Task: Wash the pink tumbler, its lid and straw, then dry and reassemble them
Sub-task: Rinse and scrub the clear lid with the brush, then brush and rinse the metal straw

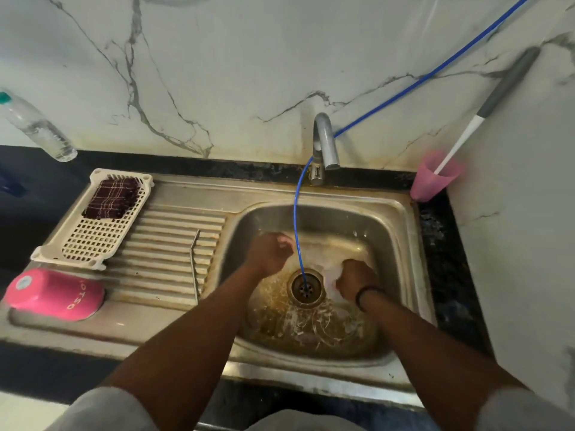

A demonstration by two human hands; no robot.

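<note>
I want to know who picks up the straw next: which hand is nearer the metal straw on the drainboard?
Left. The left hand is over the basin just right of the metal straw; the right hand is farther right, beyond the drain.

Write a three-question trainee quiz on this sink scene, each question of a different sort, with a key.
1. True or false: the pink tumbler lies on its side on the draining board.
2. Where does the blue hose end? A) in the white basket B) at the basin's drain C) in the pink cup
3. Fill in: the metal straw lies on the ______.

Key
1. True; it is left of the basin, apart from both hands.
2. B; it runs down to the drain, between the left hand and the right hand.
3. Draining board.
</note>
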